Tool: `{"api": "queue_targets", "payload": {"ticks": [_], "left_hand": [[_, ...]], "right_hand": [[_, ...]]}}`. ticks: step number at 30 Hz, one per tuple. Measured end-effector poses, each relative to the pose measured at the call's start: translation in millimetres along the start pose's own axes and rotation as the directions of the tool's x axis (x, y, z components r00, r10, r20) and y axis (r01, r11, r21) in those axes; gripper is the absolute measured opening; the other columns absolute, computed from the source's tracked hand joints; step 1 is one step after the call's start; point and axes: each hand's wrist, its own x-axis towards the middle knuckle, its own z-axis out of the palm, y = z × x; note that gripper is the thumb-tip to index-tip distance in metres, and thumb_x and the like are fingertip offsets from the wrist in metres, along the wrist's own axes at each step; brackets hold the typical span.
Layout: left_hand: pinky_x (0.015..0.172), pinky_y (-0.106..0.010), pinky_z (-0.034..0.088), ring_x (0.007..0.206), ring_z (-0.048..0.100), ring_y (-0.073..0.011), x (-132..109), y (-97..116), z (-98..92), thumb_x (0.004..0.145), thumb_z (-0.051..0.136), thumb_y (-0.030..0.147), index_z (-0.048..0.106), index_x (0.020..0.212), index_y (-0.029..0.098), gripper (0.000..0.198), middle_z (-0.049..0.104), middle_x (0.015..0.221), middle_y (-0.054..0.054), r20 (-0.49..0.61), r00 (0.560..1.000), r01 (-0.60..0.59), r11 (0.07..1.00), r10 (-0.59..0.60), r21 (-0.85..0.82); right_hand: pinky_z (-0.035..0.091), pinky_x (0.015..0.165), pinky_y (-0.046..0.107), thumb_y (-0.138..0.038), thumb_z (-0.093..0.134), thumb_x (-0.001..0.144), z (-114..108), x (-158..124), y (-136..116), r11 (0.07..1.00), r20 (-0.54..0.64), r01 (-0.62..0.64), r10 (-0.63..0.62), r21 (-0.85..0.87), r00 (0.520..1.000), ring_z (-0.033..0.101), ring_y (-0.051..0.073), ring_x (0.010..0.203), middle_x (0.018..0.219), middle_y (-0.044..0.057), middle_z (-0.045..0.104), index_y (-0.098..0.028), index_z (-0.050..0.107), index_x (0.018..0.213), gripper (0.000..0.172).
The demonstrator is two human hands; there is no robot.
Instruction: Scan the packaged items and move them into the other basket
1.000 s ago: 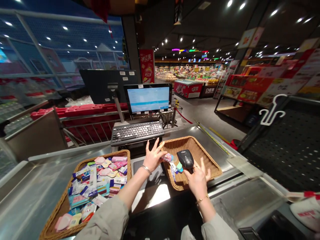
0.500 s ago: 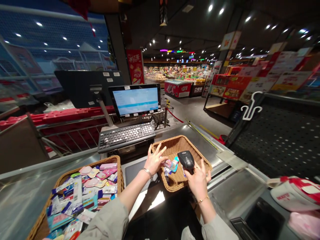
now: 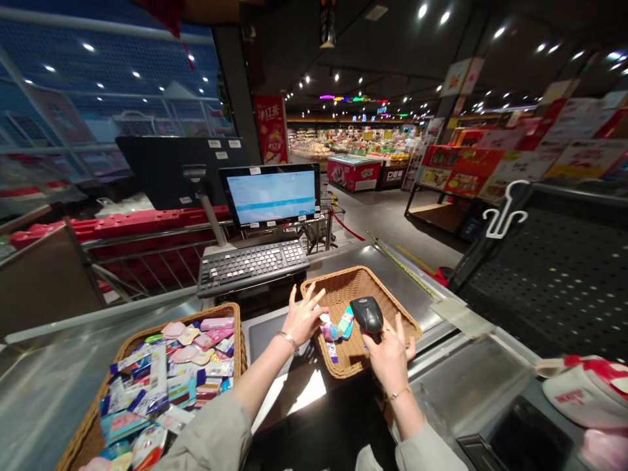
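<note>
In my right hand is a black handheld barcode scanner, its head over the inside of a wicker basket. The fingers wrap its handle and the far ones stick out near the basket's right rim. My left hand reaches over the same basket's left rim with its fingers spread. Just beside its fingertips lie a small purple-and-blue packet and a pale green item resting on something blue. A fuller wicker basket to the left is heaped with small colourful packets.
A black keyboard and a lit monitor stand behind the baskets on the metal counter. On the right are a dark tablet-like object, a red-and-white bag and a black perforated panel with a white hook.
The small packets under my left fingers have shifted, and a pale green item now shows on the blue one. Both hands stay nearly in place; the whole view slides slightly to the right.
</note>
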Motion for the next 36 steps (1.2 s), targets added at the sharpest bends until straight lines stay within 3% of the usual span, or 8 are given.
{"api": "queue_targets", "payload": {"ticks": [9, 20, 25, 31, 36], "left_hand": [[0.112, -0.071, 0.0, 0.147, 0.02, -0.0304, -45.9, -19.9, -19.8, 0.083, 0.066, 0.036, 0.062, 0.117, 0.033, 0.035, 0.043, 0.15, -0.005, -0.032, 0.99, 0.137, 0.986, -0.135, 0.095], [0.112, -0.071, 0.003, 0.145, 0.025, -0.0316, -111.2, -40.2, -52.6, 0.082, 0.067, 0.031, 0.063, 0.116, 0.03, 0.034, 0.046, 0.148, -0.008, -0.089, 0.94, 0.339, 0.926, -0.329, 0.163], [0.112, -0.072, 0.003, 0.144, 0.028, -0.0323, -140.1, -48.5, -64.2, 0.082, 0.066, 0.029, 0.064, 0.115, 0.03, 0.033, 0.048, 0.146, -0.008, -0.134, 0.891, 0.452, 0.873, -0.433, 0.186], [0.112, -0.072, 0.005, 0.143, 0.03, -0.0333, -178.8, -58.4, -76.6, 0.083, 0.063, 0.031, 0.063, 0.117, 0.029, 0.034, 0.05, 0.145, -0.009, -0.203, 0.796, 0.604, 0.768, -0.57, 0.213], [0.112, -0.072, 0.007, 0.142, 0.031, -0.0334, -209.7, -71.3, -99.3, 0.086, 0.059, 0.033, 0.063, 0.117, 0.03, 0.032, 0.048, 0.146, -0.008, -0.222, 0.741, 0.672, 0.698, -0.634, 0.247]], "right_hand": [[0.012, 0.108, 0.057, -0.049, 0.044, 0.084, 20.5, -4.4, -33.6, 0.996, 0.086, 0.089, -0.09, 0.013, 0.992, 0.029, 0.03, 0.14, 0.127, 0.009, 0.063, -0.022, 0.068, 0.108, 0.044], [0.012, 0.109, 0.057, -0.046, 0.046, 0.084, 41.6, -23.1, -87.1, 0.959, 0.157, 0.242, -0.264, 0.149, 0.952, 0.03, 0.031, 0.139, 0.122, 0.007, 0.067, -0.024, 0.069, 0.105, 0.038], [0.009, 0.108, 0.058, -0.043, 0.046, 0.082, 52.9, -30.3, -102.6, 0.939, 0.222, 0.279, -0.321, 0.202, 0.921, 0.03, 0.034, 0.138, 0.124, 0.008, 0.065, -0.022, 0.071, 0.102, 0.038], [0.01, 0.11, 0.057, -0.039, 0.048, 0.082, 63.8, -43.0, -121.4, 0.915, 0.252, 0.313, -0.375, 0.253, 0.892, 0.029, 0.032, 0.139, 0.129, 0.007, 0.063, -0.021, 0.069, 0.106, 0.036], [0.012, 0.109, 0.061, -0.04, 0.048, 0.083, 66.4, -49.9, -133.1, 0.903, 0.301, 0.325, -0.405, 0.282, 0.863, 0.027, 0.032, 0.141, 0.13, 0.004, 0.062, -0.024, 0.069, 0.101, 0.031]]}}
